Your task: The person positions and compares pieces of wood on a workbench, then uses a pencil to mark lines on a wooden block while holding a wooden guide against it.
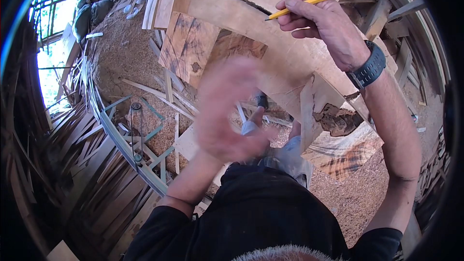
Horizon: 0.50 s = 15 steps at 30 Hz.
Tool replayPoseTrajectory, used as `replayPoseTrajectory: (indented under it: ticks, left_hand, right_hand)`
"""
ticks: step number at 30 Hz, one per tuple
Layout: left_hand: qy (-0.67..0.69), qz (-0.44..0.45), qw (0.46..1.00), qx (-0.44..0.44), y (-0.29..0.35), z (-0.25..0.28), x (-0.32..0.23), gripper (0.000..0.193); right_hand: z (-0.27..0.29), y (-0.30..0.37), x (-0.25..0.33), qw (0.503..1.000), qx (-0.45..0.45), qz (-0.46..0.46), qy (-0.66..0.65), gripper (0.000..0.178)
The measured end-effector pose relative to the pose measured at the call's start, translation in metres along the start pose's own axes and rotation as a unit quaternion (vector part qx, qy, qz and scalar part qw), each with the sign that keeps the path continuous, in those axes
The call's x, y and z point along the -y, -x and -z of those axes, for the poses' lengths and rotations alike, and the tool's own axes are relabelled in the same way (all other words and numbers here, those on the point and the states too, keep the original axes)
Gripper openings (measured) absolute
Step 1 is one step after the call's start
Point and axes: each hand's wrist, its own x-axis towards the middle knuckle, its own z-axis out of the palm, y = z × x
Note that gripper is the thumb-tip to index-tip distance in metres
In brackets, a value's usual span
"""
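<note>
My right hand (321,21) pinches a yellow pencil (314,4) between thumb and fingers. The pencil's dark tip points left, close above a light wooden board (217,2), near a long dark split in the wood. A dark watch is strapped on that wrist. My left hand (222,116) is smeared by motion in front of my body; its thumb and fingers stand apart, with nothing seen between them. Beyond it lies a board piece with dark streaks (187,43). A board with a rough, bark-edged hollow (338,118) is below my right forearm.
Sawdust (116,63) covers the floor. A green metal frame with a pulley (136,107) stands to the left, beside heaps of thin wood strips (92,164). Another streaked board (345,152) is at the right. Loose lumber (379,17) lies at the far right.
</note>
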Motion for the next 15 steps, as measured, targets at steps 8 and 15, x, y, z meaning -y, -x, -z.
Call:
replayPoseTrajectory:
  ticks: [8,15]
  left_hand:
    - [-0.230,0.333,0.915,-0.008,-0.002,0.058,0.034,0.125]
    - [-0.209,0.331,0.920,0.015,-0.004,0.065,0.040,0.119]
  right_hand:
    - [-0.014,-0.013,0.008,0.999,0.026,0.034,0.025,0.038]
    - [-0.028,-0.024,0.018,0.998,0.045,0.025,0.024,0.039]
